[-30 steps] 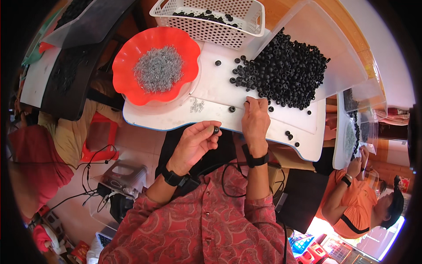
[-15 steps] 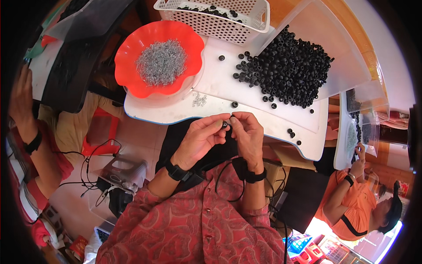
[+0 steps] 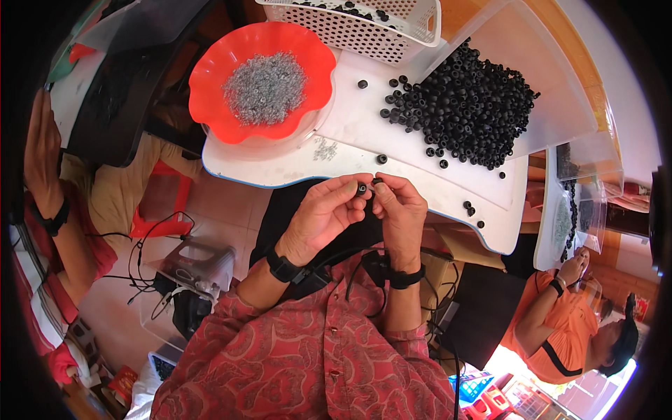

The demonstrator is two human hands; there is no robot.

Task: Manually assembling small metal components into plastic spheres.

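Both hands meet just below the near edge of the white board [image 3: 448, 168], over the person's lap. Left hand [image 3: 325, 213] pinches a small black ring [image 3: 362, 188] between thumb and forefinger; fingers narrow, closed on it. Right hand [image 3: 399, 210] has its fingertips drawn tight together touching the same spot, on what looks like a second small dark piece; too small to tell exactly what. Ring reads as a short moulded bushing or grommet: very light, probably rubber or soft plastic, slightly compliant, matte so not slippery, not fragile. Judged best hold: across the outer wall with two fingertips, leaving the bore open; light pinch only, since it is tiny and would pop out or roll if squeezed off-centre. A dropped one would likely roll, as the strays [image 3: 472, 208] near the board's near edge suggest. Supply: large pile of black rings [image 3: 465, 112] on the far right of the board; orange scalloped bowl [image 3: 260, 80] of small grey metal bits at the board's left end; a few grey bits [image 3: 323, 148] loose on the board just by the bowl; white perforated basket [image 3: 364, 24] past the board's far edge. A second person in orange [image 3: 567, 318] sits well to the right of the board.
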